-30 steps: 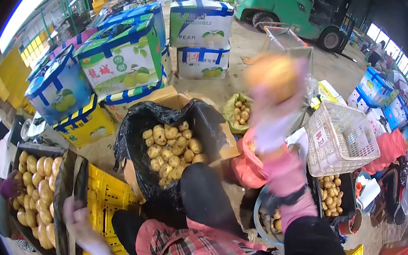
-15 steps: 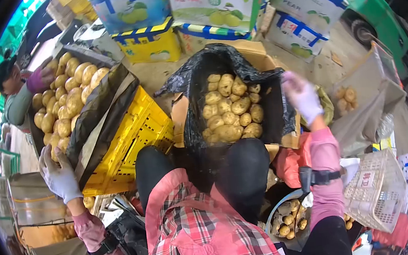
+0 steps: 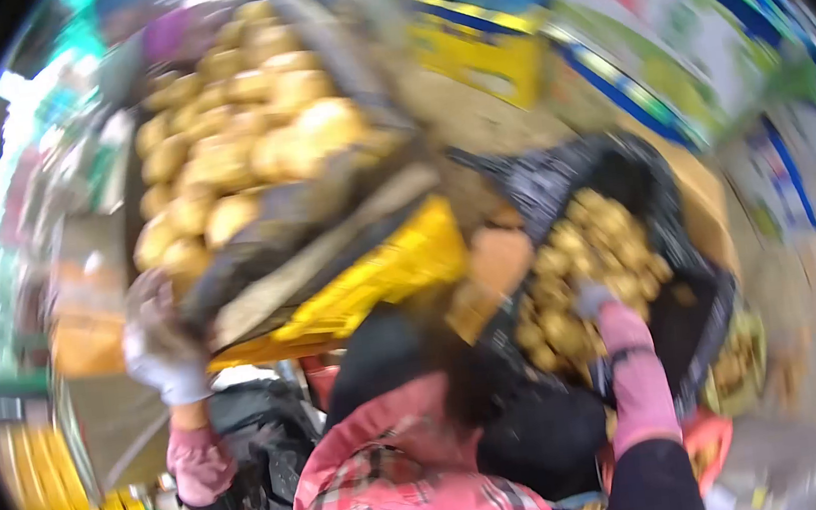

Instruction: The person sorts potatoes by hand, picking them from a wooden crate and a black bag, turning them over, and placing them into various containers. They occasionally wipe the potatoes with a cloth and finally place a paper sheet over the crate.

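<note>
Fingers too blurred to tell if spread, the right hand (image 3: pixel 592 300) is touching potatoes (image 3: pixel 613 242) in the box (image 3: pixel 698 192); the left hand (image 3: pixel 162 351), equally blurred, is resting by the crate (image 3: pixel 371 281) left of it, perhaps for balance. A bag (image 3: pixel 539 167) is lining the box, probably for containment.

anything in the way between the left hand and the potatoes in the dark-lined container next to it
Nothing visible blocks the nearest potatoes: the left hand is right by them at the near corner. To its right, the dark lining rises along the near edge, in front of potatoes farther right. Blur hides whether the hand touches any.
</note>
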The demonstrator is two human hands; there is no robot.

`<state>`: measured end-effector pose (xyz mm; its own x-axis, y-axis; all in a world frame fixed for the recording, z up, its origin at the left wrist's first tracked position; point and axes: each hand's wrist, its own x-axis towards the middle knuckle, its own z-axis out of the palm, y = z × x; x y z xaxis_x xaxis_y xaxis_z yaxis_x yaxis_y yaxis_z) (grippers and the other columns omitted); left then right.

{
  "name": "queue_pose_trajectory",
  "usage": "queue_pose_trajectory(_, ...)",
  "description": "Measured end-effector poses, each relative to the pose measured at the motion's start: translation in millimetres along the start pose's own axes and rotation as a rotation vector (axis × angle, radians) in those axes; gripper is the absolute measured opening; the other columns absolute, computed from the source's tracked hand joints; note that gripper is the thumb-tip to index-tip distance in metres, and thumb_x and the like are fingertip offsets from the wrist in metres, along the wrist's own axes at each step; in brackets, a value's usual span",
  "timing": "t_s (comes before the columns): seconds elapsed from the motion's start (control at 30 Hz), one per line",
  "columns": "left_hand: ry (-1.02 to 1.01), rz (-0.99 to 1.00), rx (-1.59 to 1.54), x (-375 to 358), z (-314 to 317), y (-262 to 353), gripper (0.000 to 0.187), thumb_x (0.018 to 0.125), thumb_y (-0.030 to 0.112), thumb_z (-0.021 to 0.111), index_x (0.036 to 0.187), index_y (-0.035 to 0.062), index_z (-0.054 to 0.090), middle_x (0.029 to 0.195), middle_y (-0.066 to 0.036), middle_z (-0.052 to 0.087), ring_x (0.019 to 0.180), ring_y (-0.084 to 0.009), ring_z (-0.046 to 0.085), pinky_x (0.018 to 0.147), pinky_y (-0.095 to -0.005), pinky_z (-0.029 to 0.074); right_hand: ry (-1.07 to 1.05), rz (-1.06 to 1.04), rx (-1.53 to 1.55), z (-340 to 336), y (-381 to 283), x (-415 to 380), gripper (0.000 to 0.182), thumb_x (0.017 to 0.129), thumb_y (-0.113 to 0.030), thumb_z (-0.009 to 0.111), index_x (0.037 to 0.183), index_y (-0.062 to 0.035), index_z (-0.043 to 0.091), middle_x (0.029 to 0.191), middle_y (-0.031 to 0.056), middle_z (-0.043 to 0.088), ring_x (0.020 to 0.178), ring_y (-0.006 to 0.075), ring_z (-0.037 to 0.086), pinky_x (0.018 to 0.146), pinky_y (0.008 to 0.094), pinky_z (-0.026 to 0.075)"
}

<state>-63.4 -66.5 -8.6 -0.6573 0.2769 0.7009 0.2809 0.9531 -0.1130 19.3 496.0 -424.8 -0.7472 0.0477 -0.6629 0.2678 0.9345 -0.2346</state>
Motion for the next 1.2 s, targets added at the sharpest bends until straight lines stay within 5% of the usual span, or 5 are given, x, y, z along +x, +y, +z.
queue_pose_trajectory(0.33,0.085,-0.037,-0.032,14,-20,10,0.027,0.098,0.013,0.048,0.104,0.0012,0.071,0.106,-0.018,0.071,0.099,-0.0342,0.069,0.090,-0.0413,0.052,0.247,-0.220,0.731,-6,51,16,0.054,0.074,0.003,0.075,0.126,0.0002,0.063,0.117,0.0074,0.067,0.088,0.0201,0.067,0.079,0.0322,0.056)
queue_pose_trajectory(0.43,0.133,-0.006,-0.090,11,-20,6,0.022,0.097,0.012,0.053,0.104,0.0019,0.072,0.106,-0.016,0.071,0.099,-0.0346,0.068,0.090,-0.0411,0.053,0.252,-0.299,0.958,-129,-59,-128,0.073,0.071,-0.006,0.080,0.139,0.0009,0.055,0.141,0.0115,0.057,0.132,0.0229,0.052,0.111,0.0338,0.040)
queue_pose_trajectory(0.6,0.342,-0.031,-0.572,1,-28,30,0.028,0.095,-0.003,0.052,0.120,-0.0012,0.066,0.119,-0.018,0.068,0.102,-0.0294,0.068,0.095,-0.0393,0.051,0.470,-0.622,0.957,-196,-186,-302,0.078,0.066,-0.006,0.082,0.139,0.0023,0.055,0.142,0.0122,0.055,0.132,0.0208,0.050,0.115,0.0324,0.033)
queue_pose_trajectory(0.8,-1.214,-0.708,-2.294,-72,-27,157,0.054,0.106,0.032,0.051,0.149,0.0035,0.038,0.139,-0.012,0.053,0.115,-0.0169,0.061,0.089,-0.0305,0.053,0.644,-0.777,0.797,-157,-266,-371,0.077,0.064,-0.009,0.085,0.135,0.0013,0.058,0.144,0.0171,0.052,0.140,0.0268,0.045,0.118,0.0375,0.029)
queue_pose_trajectory(1.2,-0.931,-0.575,-2.436,-114,-49,197,0.051,0.109,0.045,0.040,0.149,0.0141,0.038,0.135,-0.003,0.052,0.119,-0.0123,0.055,0.089,-0.0258,0.052,1.220,-0.520,0.528,-91,-328,-367,0.042,0.094,-0.019,0.066,0.131,0.0012,0.060,0.125,0.0208,0.065,0.120,0.0395,0.060,0.105,0.0410,0.046)
